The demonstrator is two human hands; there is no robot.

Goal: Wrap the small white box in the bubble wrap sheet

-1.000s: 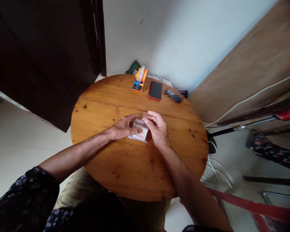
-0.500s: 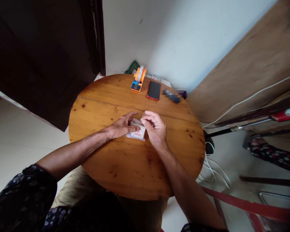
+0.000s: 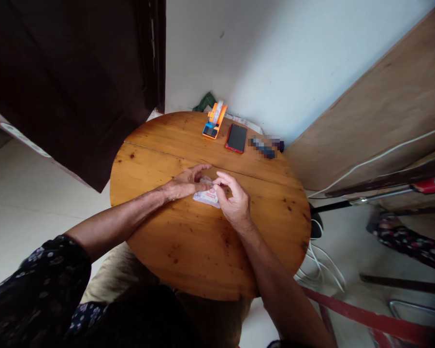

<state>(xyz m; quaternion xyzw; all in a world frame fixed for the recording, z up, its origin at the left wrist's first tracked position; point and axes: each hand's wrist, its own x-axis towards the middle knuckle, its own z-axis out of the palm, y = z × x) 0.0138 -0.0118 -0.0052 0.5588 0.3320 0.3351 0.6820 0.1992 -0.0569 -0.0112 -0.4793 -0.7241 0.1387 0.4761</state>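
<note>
One view only, from your head camera. Both of your hands meet at the middle of the round wooden table (image 3: 188, 251), over a small clear packet (image 3: 205, 196) with red print that lies flat on the wood. Your left hand (image 3: 183, 181) lies low on the packet's left end, fingers stretched out side by side and pressing down; the thumb is hidden under the palm. Your right hand (image 3: 234, 200) pinches the packet's far right corner between thumb and forefinger, the other fingers curled in. How much of the packet sits beneath the fingers cannot be told, and the print is too small to read.

Hidden or cut off: your sleeves run out of the picture at the near edge; the table's legs are covered by the top. One small dark thing (image 3: 263, 146) at the far right of the table is blurred and cannot be made out.

Around, all well apart from the hands along the far edge: one orange tape dispenser (image 3: 214, 121), one red-cased phone (image 3: 236, 138) face up just right of it. Behind the dispenser a bit of green cloth (image 3: 205, 101) shows against the white wall. On the floor to the right, white cables (image 3: 321, 273) lie coiled; a red bar (image 3: 366, 316) crosses near them. A dark door (image 3: 68, 77) stands far left, a brown board (image 3: 377, 101) leans far right. Nothing lies between hands and packet.

Count: two hands, one packet, one dispenser, one phone.
</note>
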